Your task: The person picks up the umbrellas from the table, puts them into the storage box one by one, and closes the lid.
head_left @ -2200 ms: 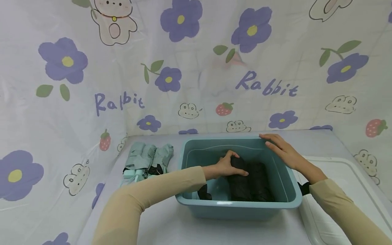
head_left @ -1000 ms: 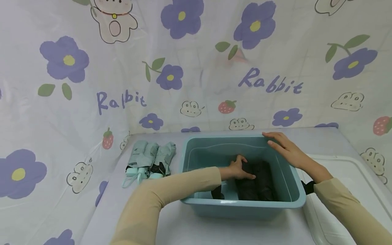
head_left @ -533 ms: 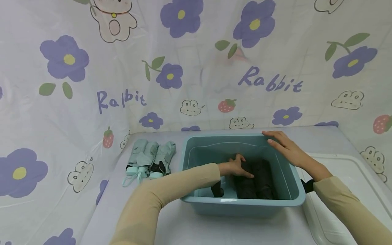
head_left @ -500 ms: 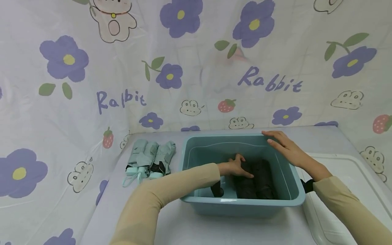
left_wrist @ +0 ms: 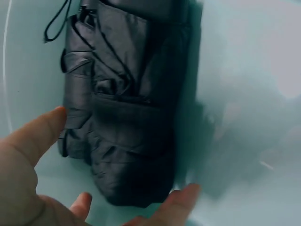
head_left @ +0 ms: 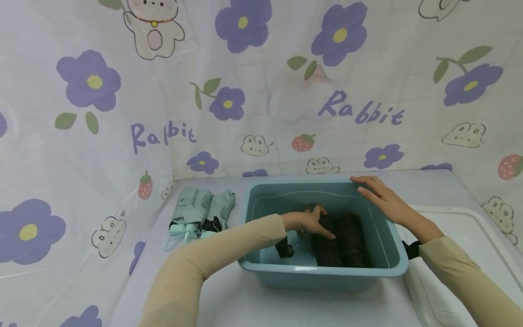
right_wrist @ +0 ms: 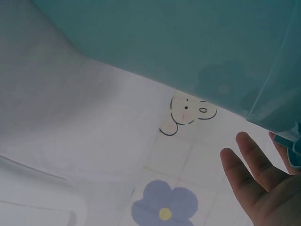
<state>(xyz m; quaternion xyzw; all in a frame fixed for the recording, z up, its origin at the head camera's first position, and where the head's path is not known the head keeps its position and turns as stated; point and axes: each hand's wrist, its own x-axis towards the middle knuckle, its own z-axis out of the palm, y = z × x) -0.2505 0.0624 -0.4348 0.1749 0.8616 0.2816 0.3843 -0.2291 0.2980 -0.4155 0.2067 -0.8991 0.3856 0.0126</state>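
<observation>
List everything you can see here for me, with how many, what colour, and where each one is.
bin: one, blue-green, middle of the table
black umbrellas: two visible, black, folded, inside the bin
pale umbrellas: apparently three, grey-green, folded, left of the bin
lid-like panel: one, white, right of the bin
table: one, whitish, beneath everything
backdrop: white with purple flowers, behind
wrist devices: two, black, one per wrist
sleeves: two, beige, on the arms
left hand: one, bare, inside the bin
right hand: one, bare, at the bin's far right corner
</observation>
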